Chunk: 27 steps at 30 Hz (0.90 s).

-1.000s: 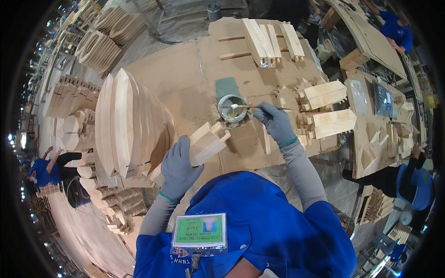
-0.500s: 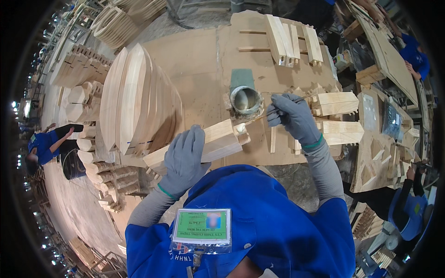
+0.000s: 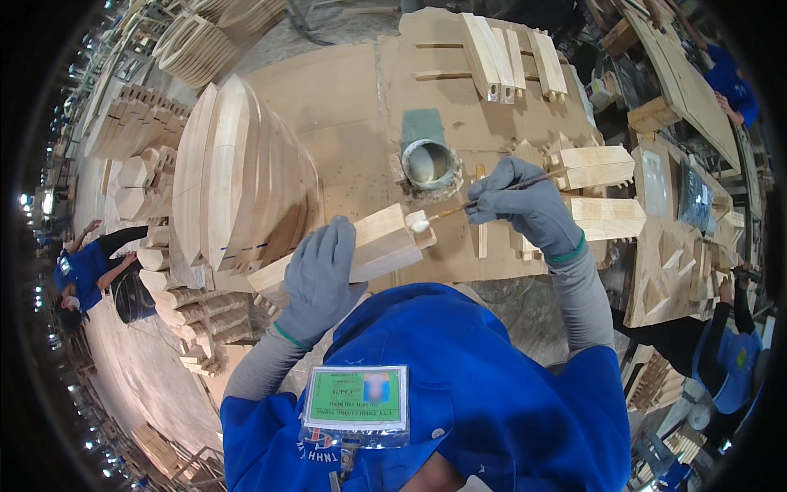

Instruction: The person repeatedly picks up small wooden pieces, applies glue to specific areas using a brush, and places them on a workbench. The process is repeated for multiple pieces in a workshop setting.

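While the left hand (image 3: 318, 266) grips a wooden block (image 3: 384, 236) left of the frame's centre, its long axis sloping up rightward, the right hand (image 3: 525, 207), just beyond the block's pegged end, pinches a thin brush (image 3: 452, 211), tip at the upper peg (image 3: 416, 222).

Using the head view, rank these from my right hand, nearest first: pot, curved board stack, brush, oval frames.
1. Brush: held in the right hand.
2. Pot: just left of the hand.
3. Curved board stack: well to the left.
4. Oval frames: far upper left.
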### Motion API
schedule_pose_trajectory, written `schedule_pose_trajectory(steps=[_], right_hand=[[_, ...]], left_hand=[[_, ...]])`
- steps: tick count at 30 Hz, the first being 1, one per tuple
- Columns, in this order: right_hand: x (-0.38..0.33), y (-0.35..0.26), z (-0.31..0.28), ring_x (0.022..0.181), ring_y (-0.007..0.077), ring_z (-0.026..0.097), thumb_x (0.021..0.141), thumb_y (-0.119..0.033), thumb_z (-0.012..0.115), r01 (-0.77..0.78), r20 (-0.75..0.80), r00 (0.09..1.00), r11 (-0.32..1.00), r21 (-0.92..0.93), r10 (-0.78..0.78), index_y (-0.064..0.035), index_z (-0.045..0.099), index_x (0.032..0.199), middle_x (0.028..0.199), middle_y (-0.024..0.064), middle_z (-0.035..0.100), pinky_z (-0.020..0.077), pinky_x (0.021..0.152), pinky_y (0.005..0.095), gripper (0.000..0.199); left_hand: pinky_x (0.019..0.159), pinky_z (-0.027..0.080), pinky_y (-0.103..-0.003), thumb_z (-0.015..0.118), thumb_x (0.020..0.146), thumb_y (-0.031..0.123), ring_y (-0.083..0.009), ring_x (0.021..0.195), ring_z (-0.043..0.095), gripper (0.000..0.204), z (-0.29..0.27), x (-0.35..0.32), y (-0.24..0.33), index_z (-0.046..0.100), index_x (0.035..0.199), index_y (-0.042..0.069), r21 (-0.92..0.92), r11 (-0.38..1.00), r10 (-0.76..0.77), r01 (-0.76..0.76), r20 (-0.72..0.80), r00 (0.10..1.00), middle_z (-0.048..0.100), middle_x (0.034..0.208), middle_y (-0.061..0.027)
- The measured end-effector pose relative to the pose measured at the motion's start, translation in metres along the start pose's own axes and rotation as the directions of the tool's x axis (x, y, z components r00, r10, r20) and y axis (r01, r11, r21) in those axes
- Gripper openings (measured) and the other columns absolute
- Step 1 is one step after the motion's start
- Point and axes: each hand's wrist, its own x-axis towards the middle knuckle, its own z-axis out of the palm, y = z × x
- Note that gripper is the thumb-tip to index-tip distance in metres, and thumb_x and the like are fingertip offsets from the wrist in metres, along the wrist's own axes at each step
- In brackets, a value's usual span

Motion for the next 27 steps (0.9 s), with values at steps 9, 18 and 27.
schedule_pose_trajectory(steps=[9,18,27], right_hand=[[-0.013,0.003,0.006,0.082,0.0187,0.067,0.075,0.003,0.069,-0.001,-0.089,0.996,0.999,-0.048,-0.003,0.0001,0.057,0.076,0.080,0.0103,0.065,0.0594,0.067,0.0289,0.013],[-0.019,0.003,0.004,0.084,0.0211,0.067,0.073,0.006,0.070,-0.015,0.006,1.000,0.999,-0.050,0.015,0.0000,0.055,0.077,0.084,0.0140,0.066,0.0590,0.074,0.0327,0.016],[-0.010,-0.008,0.010,0.083,0.0199,0.067,0.074,0.005,0.069,0.059,-0.072,0.995,0.997,-0.042,-0.062,0.0006,0.055,0.076,0.083,0.0120,0.064,0.0580,0.077,0.0323,0.014]], left_hand=[[0.090,0.045,-0.041,0.075,0.060,0.014,-0.0359,0.105,0.056,0.076,-0.003,-0.002,-0.003,0.042,0.127,-0.003,-0.041,0.999,-0.017,0.015,-0.039,0.999,0.055,0.119,-0.0211],[0.090,0.045,-0.041,0.075,0.060,0.015,-0.0361,0.105,0.056,0.077,-0.008,-0.002,-0.005,0.042,0.127,-0.003,-0.016,0.999,0.039,-0.040,-0.028,0.999,0.055,0.119,-0.0216],[0.092,0.045,-0.041,0.074,0.059,0.013,-0.0363,0.107,0.056,0.075,-0.013,0.001,-0.002,0.043,0.125,-0.005,0.030,0.997,0.076,-0.075,-0.030,0.997,0.054,0.121,-0.0222]])
